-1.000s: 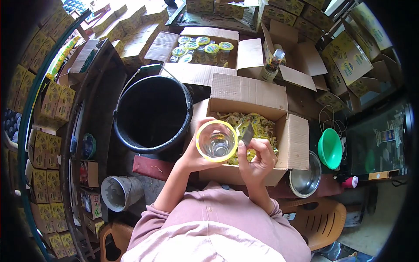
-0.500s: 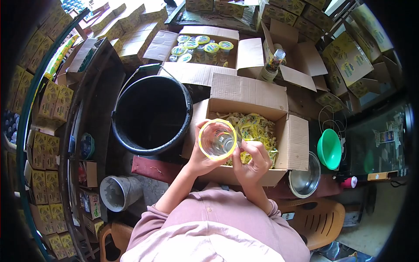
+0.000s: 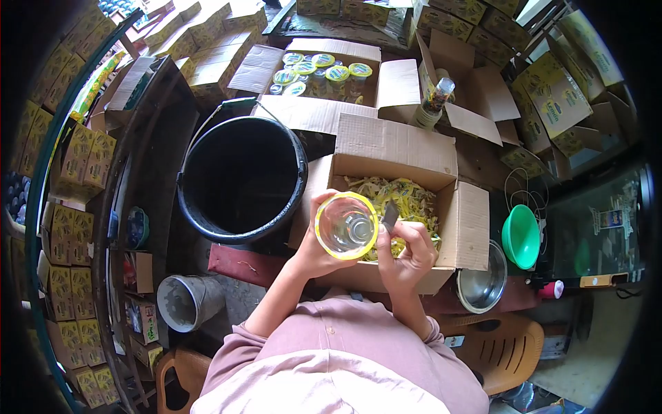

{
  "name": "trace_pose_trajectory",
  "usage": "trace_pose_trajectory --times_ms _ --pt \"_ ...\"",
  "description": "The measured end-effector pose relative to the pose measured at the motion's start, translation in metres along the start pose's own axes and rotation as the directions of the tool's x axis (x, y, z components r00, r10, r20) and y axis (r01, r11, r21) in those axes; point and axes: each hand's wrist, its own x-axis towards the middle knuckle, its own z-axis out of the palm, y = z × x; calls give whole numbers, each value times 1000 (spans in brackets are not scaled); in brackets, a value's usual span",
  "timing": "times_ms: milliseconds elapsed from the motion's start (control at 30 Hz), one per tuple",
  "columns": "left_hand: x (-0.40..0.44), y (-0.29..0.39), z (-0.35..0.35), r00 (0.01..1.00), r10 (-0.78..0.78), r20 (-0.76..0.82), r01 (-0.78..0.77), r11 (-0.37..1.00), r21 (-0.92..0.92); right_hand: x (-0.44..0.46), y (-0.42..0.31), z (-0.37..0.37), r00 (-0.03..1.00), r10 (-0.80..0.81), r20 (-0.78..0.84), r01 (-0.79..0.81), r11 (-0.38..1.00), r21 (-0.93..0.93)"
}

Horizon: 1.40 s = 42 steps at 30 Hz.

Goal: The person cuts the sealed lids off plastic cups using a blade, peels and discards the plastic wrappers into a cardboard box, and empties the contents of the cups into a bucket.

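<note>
My left hand (image 3: 312,250) is wrapped round a clear cup (image 3: 346,225) with a yellow rim, its open mouth facing me. In my right hand (image 3: 407,259), thumb and fingers pinch a small dark flat blade (image 3: 390,215), close to the right side of the rim. Both hands are over the near part of an open cardboard box (image 3: 396,146), which holds a heap of yellow strips (image 3: 407,196). Behind it, another open box (image 3: 331,48) holds several cups with yellow-rimmed lids (image 3: 336,74).
A large black bucket (image 3: 243,231) is left of the box, with a grey bucket (image 3: 189,302) below it. A steel bowl (image 3: 483,283) and a green bowl (image 3: 520,237) are at the right. A bottle (image 3: 436,100) stands behind, near another open box (image 3: 489,93).
Half a second ago the blade was mostly behind the rim; now it shows to the right of it. My right hand has shifted slightly right, and the cup has turned a little.
</note>
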Motion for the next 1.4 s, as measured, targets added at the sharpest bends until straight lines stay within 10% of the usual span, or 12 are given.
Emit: trace_pose_trajectory --times_ms 733,1233,1400 --pt "4 3 0 1000 20 -15 -18 996 90 -5 -7 1 993 -119 -17 117 990 -80" --pt "5 7 -7 989 110 99 -144 872 469 1 -5 6 985 -169 -42 162 978 -130" --pt "1 -2 -1 999 30 46 -37 985 171 4 2 0 996 -83 -14 82 995 -56"
